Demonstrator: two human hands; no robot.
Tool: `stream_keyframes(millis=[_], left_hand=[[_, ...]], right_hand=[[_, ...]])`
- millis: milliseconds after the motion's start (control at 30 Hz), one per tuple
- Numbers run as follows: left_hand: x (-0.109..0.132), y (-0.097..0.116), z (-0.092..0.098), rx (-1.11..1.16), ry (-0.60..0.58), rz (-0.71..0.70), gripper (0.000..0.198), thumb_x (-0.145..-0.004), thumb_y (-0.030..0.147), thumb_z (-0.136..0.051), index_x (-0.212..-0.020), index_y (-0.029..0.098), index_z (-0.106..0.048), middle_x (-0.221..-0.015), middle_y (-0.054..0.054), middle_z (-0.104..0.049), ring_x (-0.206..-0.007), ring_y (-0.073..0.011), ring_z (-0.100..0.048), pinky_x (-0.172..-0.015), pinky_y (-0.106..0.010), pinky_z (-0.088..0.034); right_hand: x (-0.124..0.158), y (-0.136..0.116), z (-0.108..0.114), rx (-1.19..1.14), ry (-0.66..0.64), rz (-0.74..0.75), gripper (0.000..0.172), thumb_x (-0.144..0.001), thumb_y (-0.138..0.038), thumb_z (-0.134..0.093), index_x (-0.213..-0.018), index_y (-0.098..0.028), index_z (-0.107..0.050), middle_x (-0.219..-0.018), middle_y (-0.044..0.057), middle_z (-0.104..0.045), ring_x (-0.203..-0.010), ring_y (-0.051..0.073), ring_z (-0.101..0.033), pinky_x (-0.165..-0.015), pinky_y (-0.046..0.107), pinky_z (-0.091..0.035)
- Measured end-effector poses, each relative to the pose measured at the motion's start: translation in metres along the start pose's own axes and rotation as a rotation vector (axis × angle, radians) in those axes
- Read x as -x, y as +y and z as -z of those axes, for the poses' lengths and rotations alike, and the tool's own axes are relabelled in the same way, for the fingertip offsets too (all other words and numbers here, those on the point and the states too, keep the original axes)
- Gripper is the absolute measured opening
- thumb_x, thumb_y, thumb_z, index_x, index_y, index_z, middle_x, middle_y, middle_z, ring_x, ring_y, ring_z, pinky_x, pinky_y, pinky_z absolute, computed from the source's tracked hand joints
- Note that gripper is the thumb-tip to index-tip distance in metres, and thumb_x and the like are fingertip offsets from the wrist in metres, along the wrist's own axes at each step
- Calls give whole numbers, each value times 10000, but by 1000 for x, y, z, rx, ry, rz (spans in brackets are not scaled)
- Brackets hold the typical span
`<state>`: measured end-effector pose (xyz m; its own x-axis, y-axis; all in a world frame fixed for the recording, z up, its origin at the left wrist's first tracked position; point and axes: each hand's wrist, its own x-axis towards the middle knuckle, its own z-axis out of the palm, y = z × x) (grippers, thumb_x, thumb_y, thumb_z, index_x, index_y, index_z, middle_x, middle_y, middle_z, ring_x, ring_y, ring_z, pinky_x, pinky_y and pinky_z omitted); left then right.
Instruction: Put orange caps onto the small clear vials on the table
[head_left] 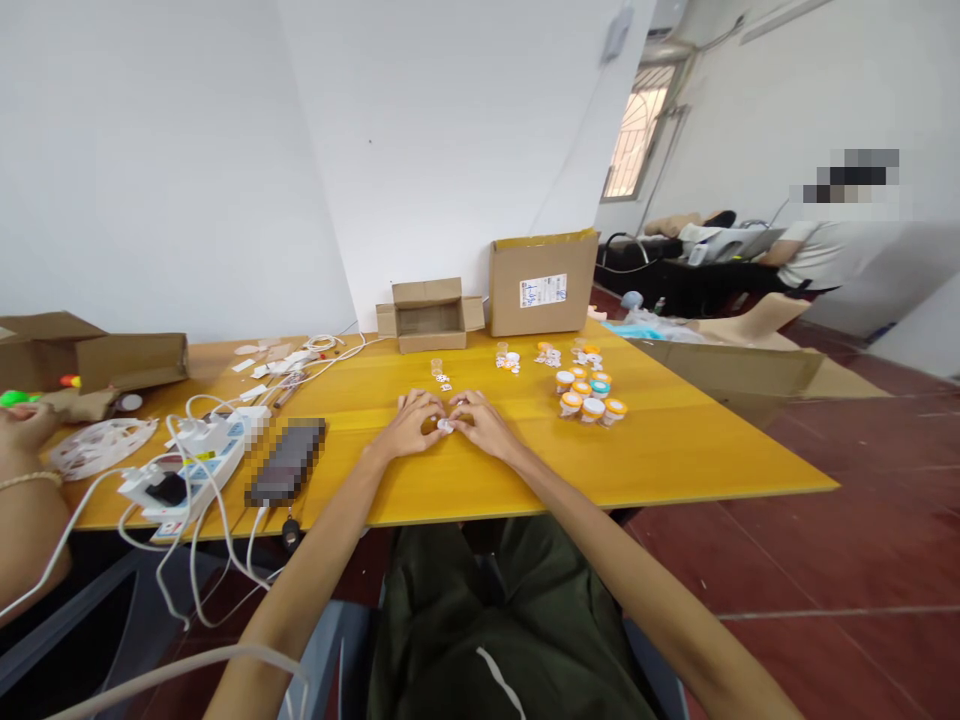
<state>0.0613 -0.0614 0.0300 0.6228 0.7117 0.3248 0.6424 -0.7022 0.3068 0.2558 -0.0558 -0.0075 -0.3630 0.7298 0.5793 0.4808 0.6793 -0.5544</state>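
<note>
My left hand (409, 427) and my right hand (481, 426) meet above the table, fingers bent inward. Between their fingertips is a small whitish round piece (445, 426), partly covered and too small to name exactly; both hands pinch it. Just beyond them lie small white pieces with dark marks (445, 382) beside a clear cup (436, 366). Farther right, similar little piles (552, 357) lie near more cups and lids. A cluster of small clear jars with orange, white and teal lids (592, 408) stands to the right of my right hand.
On the yellow table (675, 440), a small open carton (430, 325) and a large box (544, 285) stand at the back. Left are a phone (289, 460), a power strip (225, 465) with cables, and another person's hand (26, 430). Someone sits far right.
</note>
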Motion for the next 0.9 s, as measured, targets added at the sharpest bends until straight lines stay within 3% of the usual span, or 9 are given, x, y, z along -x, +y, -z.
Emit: stream_keyframes(millis=[900], left_hand=[[0,-3,-2,1,-11,3,183,-875,369,-576,-998,266,-665,-1092,-52,-624,-1081,-264,-455,-955,-447,-336]], right_hand=[[4,-8,0,61,21,18,175,-793,-106,-625,-759,-248,-721,-1034,44,-628,-984,192,-588,-890,365,-490]])
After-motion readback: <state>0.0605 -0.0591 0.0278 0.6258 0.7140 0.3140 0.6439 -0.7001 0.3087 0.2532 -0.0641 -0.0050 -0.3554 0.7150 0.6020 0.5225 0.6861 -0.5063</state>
